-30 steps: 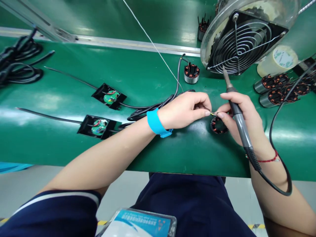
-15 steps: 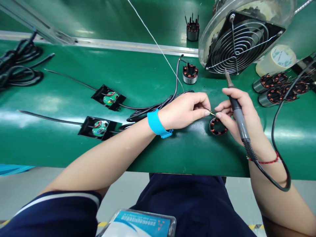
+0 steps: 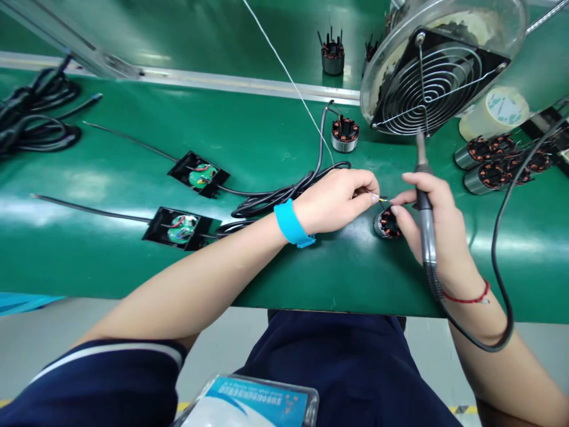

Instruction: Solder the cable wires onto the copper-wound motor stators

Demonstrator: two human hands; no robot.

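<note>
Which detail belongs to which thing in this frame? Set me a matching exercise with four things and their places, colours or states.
Things:
1. soldering iron
2. wide wristband
3. two open black boxes
4. fan grille

Details:
A. made of metal rings
B. held in the right hand
C. with green circuit boards inside
D. bright blue

Pairs: 1-B, 2-D, 3-C, 4-A

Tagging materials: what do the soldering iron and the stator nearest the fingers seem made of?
Soldering iron: probably satin plastic handle, grey with soft highlights; likely dull metal tip, greyish. Stator: silvery sheen suggests smooth metal outside; coppery colour, probably copper windings; matte black parts perhaps plastic.
</note>
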